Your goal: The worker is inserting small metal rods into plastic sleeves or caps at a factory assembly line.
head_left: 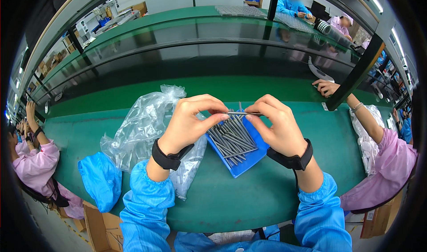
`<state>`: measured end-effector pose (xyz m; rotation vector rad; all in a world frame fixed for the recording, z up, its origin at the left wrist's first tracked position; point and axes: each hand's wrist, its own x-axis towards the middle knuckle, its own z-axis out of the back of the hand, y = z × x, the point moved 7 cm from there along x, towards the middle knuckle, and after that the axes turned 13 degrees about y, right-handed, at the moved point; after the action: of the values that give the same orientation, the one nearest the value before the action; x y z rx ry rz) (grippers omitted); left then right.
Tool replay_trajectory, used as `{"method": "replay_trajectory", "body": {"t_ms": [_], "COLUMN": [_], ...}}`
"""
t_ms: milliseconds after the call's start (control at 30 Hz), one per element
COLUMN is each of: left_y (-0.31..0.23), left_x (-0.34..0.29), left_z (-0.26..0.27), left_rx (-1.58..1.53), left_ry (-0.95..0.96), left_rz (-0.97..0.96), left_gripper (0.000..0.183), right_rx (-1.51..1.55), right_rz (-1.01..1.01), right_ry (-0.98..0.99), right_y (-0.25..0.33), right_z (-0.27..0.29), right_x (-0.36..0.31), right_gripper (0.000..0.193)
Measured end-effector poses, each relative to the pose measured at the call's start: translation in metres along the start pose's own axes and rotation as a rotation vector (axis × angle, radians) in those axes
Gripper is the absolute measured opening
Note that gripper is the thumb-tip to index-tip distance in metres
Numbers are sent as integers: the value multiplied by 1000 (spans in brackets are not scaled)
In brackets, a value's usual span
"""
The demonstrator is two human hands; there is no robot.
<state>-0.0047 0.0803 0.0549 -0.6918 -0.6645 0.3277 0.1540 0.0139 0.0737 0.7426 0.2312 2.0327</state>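
Between my two hands a thin metal rod (pixel 238 113) is held level, one end in each pinch. My left hand (pixel 194 115) closes thumb and forefinger on its left end. The right end sits between the thumb and fingers of my right hand (pixel 275 120). Just below and behind the rod lies a blue plastic tray (pixel 243 166), heaped with many similar grey metal rods (pixel 233 138). Part of the tray's far side is hidden by my hands. Black straps (pixel 167 155) circle both my wrists.
Left of the tray spreads a clear plastic bag (pixel 140 127) with pieces inside. Beside it is a blue cloth bundle (pixel 101 181). A dark post (pixel 356 72) rises at the right, near a co-worker's hand (pixel 326 88). Another clear bag (pixel 367 141) lies at the right edge.
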Motion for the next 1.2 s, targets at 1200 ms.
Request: {"method": "replay_trajectory", "body": {"t_ms": [1200], "left_y": [27], "left_x": [-12], "left_z": [-31], "left_rx": [-726], "left_ry": [-571], "left_rz": [56], "left_gripper": [23], "right_rx": [403], "right_rz": [-151], "right_ry": [-204], "right_y": [-11], "right_z": [-45], "right_x": [-4], "right_gripper": [11]}}
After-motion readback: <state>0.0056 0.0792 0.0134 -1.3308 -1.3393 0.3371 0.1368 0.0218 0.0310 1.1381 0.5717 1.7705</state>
